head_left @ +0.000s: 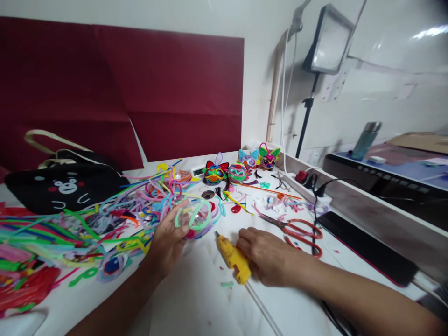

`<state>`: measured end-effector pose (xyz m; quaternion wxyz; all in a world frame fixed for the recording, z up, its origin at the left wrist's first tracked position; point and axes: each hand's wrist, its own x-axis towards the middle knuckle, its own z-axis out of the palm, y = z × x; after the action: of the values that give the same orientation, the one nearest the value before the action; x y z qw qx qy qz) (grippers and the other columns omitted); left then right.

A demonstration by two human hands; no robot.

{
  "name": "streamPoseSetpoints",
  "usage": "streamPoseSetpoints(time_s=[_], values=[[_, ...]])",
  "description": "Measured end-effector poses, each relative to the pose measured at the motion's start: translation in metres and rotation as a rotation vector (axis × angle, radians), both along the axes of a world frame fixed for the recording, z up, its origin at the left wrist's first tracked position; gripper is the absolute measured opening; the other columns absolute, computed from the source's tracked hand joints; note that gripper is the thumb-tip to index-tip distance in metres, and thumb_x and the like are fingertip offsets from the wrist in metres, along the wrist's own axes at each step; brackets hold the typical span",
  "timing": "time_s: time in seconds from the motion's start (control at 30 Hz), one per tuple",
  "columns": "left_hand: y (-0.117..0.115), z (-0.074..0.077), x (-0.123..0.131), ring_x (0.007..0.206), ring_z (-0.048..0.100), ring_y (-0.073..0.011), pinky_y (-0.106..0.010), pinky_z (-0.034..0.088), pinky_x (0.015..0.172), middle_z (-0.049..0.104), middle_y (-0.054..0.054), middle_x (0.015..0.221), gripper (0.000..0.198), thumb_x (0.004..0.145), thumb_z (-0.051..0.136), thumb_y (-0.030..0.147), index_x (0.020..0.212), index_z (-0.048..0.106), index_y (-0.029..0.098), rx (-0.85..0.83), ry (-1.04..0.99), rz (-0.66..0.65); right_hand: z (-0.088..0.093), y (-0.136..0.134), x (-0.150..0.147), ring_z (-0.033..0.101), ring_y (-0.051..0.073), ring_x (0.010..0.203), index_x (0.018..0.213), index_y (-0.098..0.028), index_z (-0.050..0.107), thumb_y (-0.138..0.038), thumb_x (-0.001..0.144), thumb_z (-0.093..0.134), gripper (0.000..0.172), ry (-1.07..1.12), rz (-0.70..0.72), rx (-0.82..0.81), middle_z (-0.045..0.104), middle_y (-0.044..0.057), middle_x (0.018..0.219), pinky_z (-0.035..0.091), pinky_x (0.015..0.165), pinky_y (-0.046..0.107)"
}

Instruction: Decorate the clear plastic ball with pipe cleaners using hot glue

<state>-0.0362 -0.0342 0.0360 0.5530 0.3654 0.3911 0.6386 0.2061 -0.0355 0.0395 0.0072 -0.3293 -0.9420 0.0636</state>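
Observation:
My left hand is closed around a clear plastic ball trimmed with pipe cleaners. Two pale green loops sit on its near face, and pink and purple strands show lower down. To its right, my right hand has its fingers curled at the side of a yellow glue gun, gripping it where its handle is hidden. The gun's nozzle points up and left toward the ball, a little apart from it. A clear glue stick runs out of its back end.
Red-handled scissors lie beyond my right hand, near a black phone-like slab. Loose pipe cleaners cover the left side. Several decorated balls stand at the back, near a power strip. A black bag sits far left.

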Motion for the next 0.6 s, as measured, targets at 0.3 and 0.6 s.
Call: streamPoseSetpoints(time_s=[0.3,0.6], values=[[0.005,0.001,-0.011,0.075,0.059,-0.0137,-0.02,0.054,0.063,0.062,-0.003,0.091,0.065,0.059,0.079,0.018,0.122,0.063,0.021,0.059,0.015,-0.036,0.026,0.012,0.031,0.054,0.016,0.076,0.101,-0.019,0.059,-0.013,0.069,0.065,0.033,0.601,-0.074,-0.297,0.059,0.004,0.095,0.041,0.063,0.026],[-0.01,0.022,-0.011,0.069,0.057,-0.0135,-0.021,0.051,0.06,0.057,0.001,0.083,0.081,0.049,0.09,0.026,0.125,0.062,0.027,0.187,0.179,-0.074,0.044,0.011,0.051,0.054,0.014,0.069,0.101,-0.019,0.068,-0.04,0.071,0.075,0.037,1.043,0.055,-0.859,0.059,0.005,0.094,0.045,0.055,0.024]])
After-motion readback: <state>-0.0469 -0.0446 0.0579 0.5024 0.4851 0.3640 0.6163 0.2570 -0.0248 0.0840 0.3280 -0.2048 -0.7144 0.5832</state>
